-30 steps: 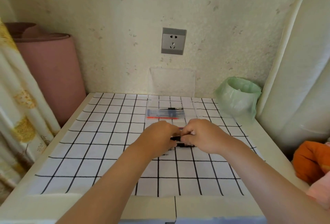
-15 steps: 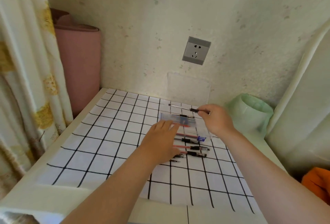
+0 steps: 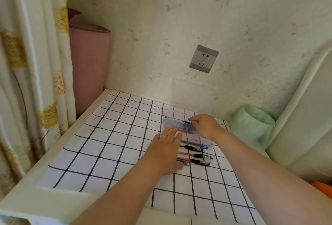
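While cloth [image 3: 107, 135] lies free at the table's [image 3: 23, 203] left edge, our flat left hand [image 3: 166, 153] lies at the box [image 3: 181, 127]; our right hand [image 3: 204, 126] pinches a pen [image 3: 186, 121], lower now.

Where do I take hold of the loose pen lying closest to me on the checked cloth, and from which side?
Pinch the right half of its barrel, from above and the right. The nearest pen lies flat and crosswise; its left end is hidden under the left hand, and a red pen lies close behind it, so only the top and right end are free.
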Motion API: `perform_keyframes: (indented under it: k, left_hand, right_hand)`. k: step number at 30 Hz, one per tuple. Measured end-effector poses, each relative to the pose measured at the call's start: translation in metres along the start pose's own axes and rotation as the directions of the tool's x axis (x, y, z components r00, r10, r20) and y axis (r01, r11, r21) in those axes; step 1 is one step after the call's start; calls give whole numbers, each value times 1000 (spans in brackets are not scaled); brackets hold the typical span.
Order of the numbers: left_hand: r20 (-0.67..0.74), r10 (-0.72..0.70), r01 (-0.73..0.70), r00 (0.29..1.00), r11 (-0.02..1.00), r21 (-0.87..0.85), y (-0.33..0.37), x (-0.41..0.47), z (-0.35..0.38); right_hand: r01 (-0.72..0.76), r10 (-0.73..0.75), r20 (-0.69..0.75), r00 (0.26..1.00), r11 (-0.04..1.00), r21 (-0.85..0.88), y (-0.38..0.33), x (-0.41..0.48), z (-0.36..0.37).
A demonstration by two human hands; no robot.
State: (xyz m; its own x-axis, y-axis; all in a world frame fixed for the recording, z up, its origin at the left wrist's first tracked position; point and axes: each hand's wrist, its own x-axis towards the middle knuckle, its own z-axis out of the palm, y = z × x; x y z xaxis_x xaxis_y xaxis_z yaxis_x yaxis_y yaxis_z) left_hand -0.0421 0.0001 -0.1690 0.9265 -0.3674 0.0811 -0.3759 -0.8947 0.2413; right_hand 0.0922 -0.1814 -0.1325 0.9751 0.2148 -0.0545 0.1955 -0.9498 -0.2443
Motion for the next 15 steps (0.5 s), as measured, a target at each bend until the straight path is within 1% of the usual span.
perform_keyframes:
  k: [3, 7, 9, 11, 15]
  left_hand:
    - [13, -4, 3, 1000, 1000, 15, 2, 1, -2]
    - [17, -14, 13, 1000, 1000, 25, 5, 4, -4]
    - [2, -11, 11, 1000, 1000, 22, 8, 5, -5]
    - [-38, 9, -8, 999, 1000, 22, 12, 7, -4]
    - [-149, 69, -67, 986, 998, 22, 20, 13, 0]
  right_hand:
    - [28, -25, -45, 999, 997, 76, -1, -14, -4]
    - [128, -92, -214, 973, 979, 159, -3, -41, -10]
    - [172, -122, -251, 960, 967, 189, -5, -58, -13]
    - [188, -142, -207, 968, 957, 221, -2, -76, -13]
    - [150, -143, -48, 989, 959, 239, 14, -105, -7]
